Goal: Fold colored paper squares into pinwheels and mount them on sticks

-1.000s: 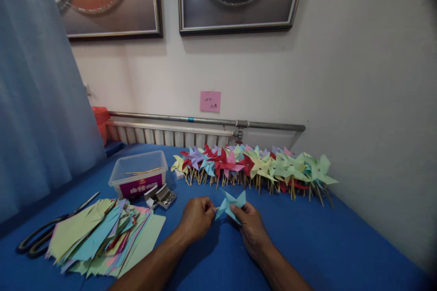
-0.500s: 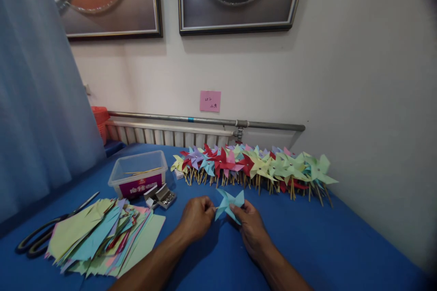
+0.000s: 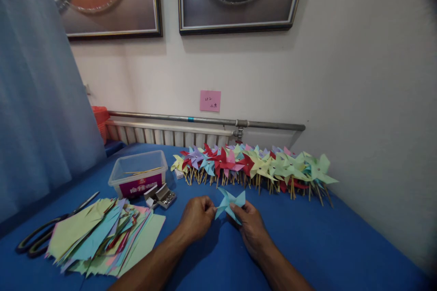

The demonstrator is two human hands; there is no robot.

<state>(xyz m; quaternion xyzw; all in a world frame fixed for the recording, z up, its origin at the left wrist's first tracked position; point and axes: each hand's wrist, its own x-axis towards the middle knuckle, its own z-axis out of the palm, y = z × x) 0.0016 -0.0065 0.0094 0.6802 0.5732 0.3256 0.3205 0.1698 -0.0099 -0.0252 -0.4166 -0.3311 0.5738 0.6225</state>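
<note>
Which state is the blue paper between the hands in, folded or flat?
Folded: the blue paper shows pointed pinwheel blades around its middle, with the right hand pinching it.

The blue pinwheel (image 3: 231, 205) is showing smooth, matt paper, and the sheet pile (image 3: 102, 232) is looking equally dull. Wooden sticks (image 3: 259, 186) are carrying the massed paper pinwheels (image 3: 261, 168). The tub (image 3: 138, 162) is gleaming in clear, smooth plastic; metal studs (image 3: 167, 198) and the scissor blade (image 3: 85, 203) are shining. The curtain (image 3: 34, 91) is showing soft cloth. The table cover (image 3: 300, 241) is seeming cloth too, though blur is leaving that uncertain.
</note>
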